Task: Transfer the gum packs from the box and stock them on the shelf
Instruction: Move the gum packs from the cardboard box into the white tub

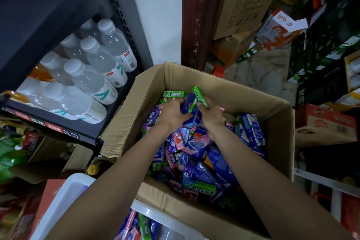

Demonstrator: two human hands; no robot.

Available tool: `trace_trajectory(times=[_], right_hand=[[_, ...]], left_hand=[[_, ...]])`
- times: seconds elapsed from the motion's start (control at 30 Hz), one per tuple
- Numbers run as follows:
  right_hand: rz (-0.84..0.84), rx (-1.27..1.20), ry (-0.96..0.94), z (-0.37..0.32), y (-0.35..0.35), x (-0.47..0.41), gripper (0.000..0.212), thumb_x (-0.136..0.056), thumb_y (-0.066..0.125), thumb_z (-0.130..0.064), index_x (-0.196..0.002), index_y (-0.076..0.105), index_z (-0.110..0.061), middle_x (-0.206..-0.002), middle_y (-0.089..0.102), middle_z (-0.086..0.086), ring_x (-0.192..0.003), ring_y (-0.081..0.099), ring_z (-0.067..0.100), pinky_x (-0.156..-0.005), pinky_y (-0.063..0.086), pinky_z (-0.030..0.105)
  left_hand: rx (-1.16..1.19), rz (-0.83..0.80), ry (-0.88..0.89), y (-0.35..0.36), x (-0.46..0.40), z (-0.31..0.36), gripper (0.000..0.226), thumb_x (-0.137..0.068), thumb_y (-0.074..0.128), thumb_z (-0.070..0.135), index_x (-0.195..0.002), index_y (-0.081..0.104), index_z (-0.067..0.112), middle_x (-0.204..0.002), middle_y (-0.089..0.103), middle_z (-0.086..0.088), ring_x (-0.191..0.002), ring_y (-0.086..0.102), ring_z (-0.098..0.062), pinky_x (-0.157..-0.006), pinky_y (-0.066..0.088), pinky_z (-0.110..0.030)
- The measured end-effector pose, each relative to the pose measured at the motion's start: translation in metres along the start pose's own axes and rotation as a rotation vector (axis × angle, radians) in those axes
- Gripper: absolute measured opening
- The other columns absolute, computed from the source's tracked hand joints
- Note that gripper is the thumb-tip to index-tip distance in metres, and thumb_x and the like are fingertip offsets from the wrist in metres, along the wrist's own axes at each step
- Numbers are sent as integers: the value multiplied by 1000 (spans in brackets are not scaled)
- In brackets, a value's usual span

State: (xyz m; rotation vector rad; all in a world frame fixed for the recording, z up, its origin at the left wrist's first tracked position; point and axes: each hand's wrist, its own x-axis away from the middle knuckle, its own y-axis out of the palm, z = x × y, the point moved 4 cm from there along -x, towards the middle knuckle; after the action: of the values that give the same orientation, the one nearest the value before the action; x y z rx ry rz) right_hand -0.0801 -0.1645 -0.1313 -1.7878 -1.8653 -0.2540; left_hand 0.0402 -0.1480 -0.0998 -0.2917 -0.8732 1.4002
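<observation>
Both grips, L [173, 112] & R [211, 116], clamped on gum packs [190, 103] (fingertips hidden) in box [148, 91].

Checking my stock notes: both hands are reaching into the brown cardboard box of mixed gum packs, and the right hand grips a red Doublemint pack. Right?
Not quite. The head view shows the right hand gripping a green Doublemint pack, not red. Both hands, left hand included, are indeed in the brown cardboard box of mixed gum packs.
</observation>
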Motion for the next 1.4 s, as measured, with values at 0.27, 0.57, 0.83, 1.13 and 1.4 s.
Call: trace_trajectory(times=[0.27, 0.57, 0.83, 1.13, 1.4], right_hand=[[12, -246, 105, -10, -13, 27, 35, -100, 43, -24, -135, 47, -23, -109, 64, 6, -96, 65, 25, -82, 56, 44], [-39, -230, -121, -60, -21, 106, 25, -101, 39, -23, -99, 63, -27, -86, 71, -7, -80, 68, 9, -73, 58, 33], [47, -151, -285, -58, 20, 233, 30, -99, 40, -28, -90, 61, -8, -100, 58, 37, -96, 56, 53, -76, 51, 62], [-37, -148, -132, 32, 126, 345, 27, -99, 43, -19, -83, 65, -17, -95, 59, 35, -76, 55, 27, -80, 48, 59], [-105, -53, 52, 79, 193, 353, 32, -99, 32, -4, -109, 59, -16, -88, 62, 12, -71, 58, 24, -70, 53, 44]], left_hand=[[184, 51, 3, -7, 23, 10, 46, -82, 71, 9, -126, 57, 9, -103, 62, 0, -90, 53, -10, -66, 36, -2], [289, 268, 149, -51, 98, 39, 38, -80, 73, 15, -117, 65, 15, -88, 66, 10, -75, 55, 7, -66, 36, 5], [380, 272, 213, -94, 214, 4, 43, -75, 75, 13, -115, 63, 19, -89, 72, 6, -82, 67, -9, -80, 54, -31], [377, 177, 50, -104, 329, -136, 22, -78, 75, 13, -94, 61, 10, -83, 66, 3, -74, 62, -10, -68, 49, -22], [384, 107, -102, -87, 342, -216, 45, -78, 76, 13, -116, 52, 11, -109, 63, -7, -98, 60, -23, -79, 46, -29]])
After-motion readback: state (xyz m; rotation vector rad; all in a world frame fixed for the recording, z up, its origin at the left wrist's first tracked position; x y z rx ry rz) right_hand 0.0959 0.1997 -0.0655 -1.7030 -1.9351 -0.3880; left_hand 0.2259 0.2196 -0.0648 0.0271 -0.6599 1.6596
